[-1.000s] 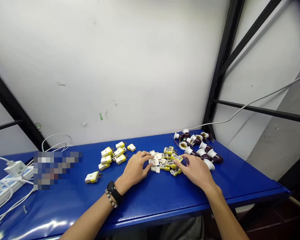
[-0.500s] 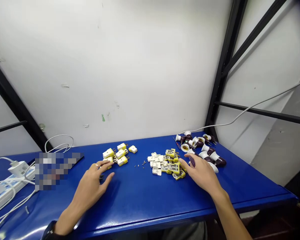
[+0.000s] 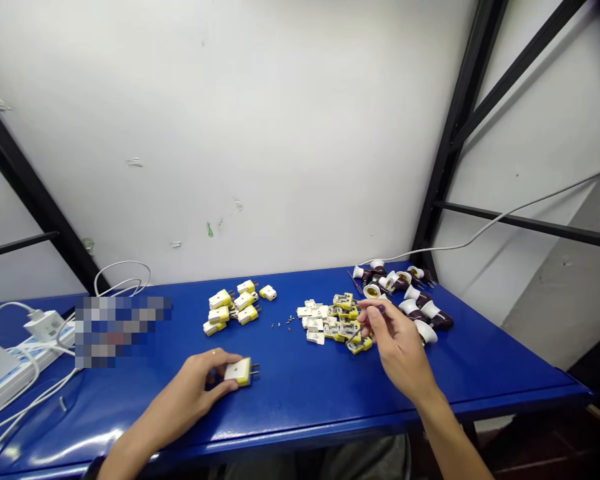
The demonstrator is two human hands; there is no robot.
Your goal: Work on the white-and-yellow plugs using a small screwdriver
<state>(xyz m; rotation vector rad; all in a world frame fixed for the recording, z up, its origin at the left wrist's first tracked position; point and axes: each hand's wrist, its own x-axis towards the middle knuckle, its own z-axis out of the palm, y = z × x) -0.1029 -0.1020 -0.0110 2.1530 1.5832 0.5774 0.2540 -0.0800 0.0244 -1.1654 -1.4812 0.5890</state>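
Observation:
Between the thumb and fingers of my left hand (image 3: 200,385) is a white and yellow two-pin plug (image 3: 239,372), its pins pointing right, low over the front of the blue table. My right hand (image 3: 403,347) grips a screwdriver (image 3: 382,310) with a purple handle; its thin shaft slants down to the left. Just left of that hand lies a pile of opened yellow plug halves (image 3: 349,329) with metal parts showing. White plug covers (image 3: 314,324) lie beside them. Several small screws (image 3: 290,319) are scattered left of the covers.
A group of closed white and yellow plugs (image 3: 221,298) lies at the back left. Purple and white lamp holders (image 3: 433,313) are heaped at the right. A power strip (image 3: 10,383) with white cables runs along the left. Black frame posts (image 3: 443,147) stand by the wall.
My left hand has moved right and towards me and closed on a plug. My right hand has turned the screwdriver, so its shaft now shows over the plug pile.

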